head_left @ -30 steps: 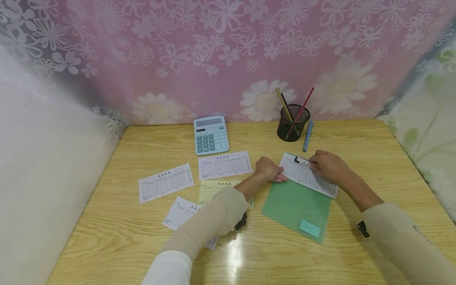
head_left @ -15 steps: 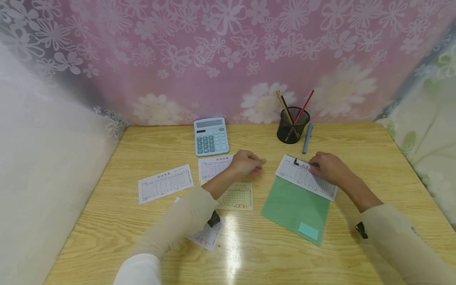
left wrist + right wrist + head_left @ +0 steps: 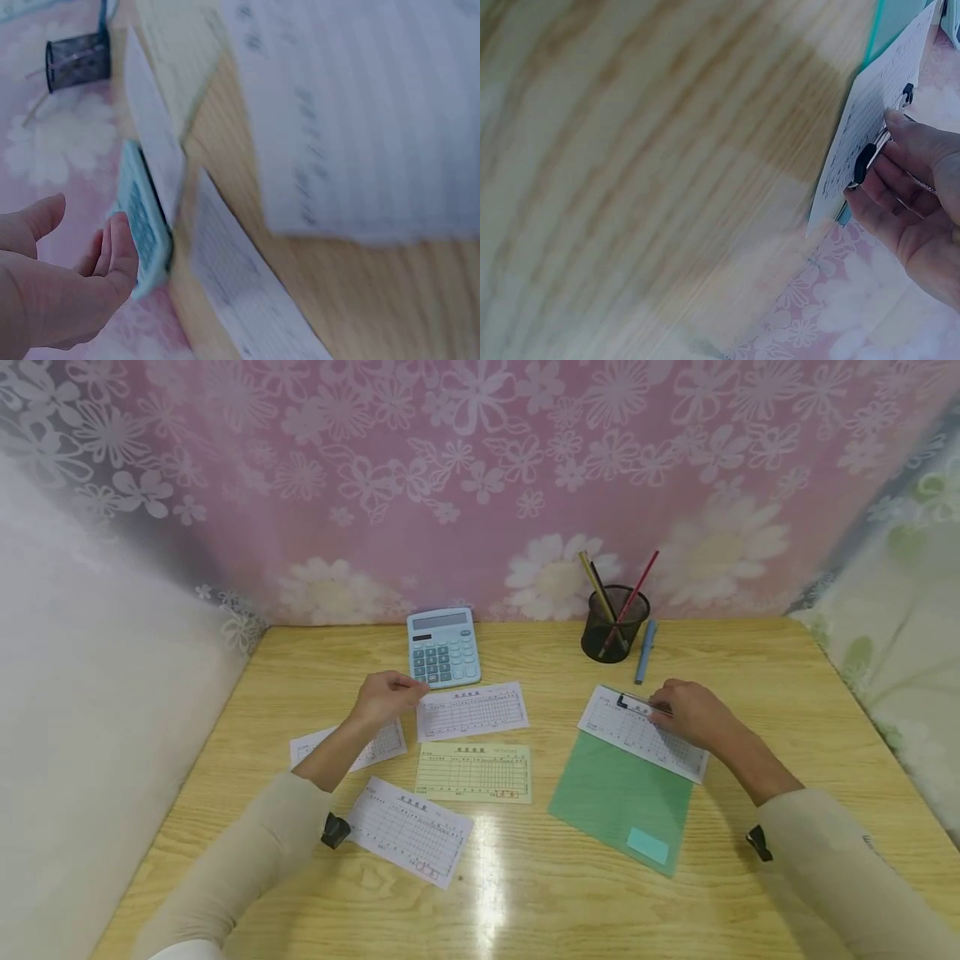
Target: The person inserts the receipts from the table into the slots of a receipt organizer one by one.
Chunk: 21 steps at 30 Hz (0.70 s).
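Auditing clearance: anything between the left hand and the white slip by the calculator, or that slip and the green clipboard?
Nothing visible between the left hand and the white slip by the calculator; between it and the green clipboard, only tabletop shows. On the board, another slip lies at the clip, gripped by the right hand.

Wood table, pink floral backdrop.
White flower outlines above, 3 large daisies below; left wall mostly plain pale, right wall pale with green leaf print. Bright glare on table, front centre.
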### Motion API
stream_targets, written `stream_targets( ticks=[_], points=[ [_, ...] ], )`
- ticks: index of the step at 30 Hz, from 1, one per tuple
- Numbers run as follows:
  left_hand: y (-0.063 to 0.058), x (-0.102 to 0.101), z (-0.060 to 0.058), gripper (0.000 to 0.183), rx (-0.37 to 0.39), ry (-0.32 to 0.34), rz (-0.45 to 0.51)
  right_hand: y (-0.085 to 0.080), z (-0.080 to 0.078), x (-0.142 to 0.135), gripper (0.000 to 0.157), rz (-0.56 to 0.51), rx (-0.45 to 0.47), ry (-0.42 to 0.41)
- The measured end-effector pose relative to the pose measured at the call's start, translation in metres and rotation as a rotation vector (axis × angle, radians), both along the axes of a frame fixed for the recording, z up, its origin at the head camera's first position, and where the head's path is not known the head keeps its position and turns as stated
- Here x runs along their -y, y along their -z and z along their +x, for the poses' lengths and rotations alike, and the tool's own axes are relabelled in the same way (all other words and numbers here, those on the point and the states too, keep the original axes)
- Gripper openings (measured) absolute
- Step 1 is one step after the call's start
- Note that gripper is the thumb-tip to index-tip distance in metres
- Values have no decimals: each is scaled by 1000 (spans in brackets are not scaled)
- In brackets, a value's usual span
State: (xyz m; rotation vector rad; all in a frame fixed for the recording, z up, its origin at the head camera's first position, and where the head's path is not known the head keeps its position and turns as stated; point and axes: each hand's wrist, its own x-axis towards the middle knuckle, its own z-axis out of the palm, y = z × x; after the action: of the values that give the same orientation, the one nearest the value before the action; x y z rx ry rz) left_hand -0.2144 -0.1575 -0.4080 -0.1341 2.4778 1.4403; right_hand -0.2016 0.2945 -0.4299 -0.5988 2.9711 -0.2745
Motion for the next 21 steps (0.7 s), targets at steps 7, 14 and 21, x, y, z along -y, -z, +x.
stream_targets(
  ticks=[7,14,21],
  points=[
    [7,19,0,44,45,-65,-66,1,-1,0,27,-12,8,2],
    [10,8,-6,38,105,-101,-212,2,-1,0,28,-6,16,8],
    [15,-7,-9,31,74,-64,-404,-1,0,2,29,0,27,16]
  ],
)
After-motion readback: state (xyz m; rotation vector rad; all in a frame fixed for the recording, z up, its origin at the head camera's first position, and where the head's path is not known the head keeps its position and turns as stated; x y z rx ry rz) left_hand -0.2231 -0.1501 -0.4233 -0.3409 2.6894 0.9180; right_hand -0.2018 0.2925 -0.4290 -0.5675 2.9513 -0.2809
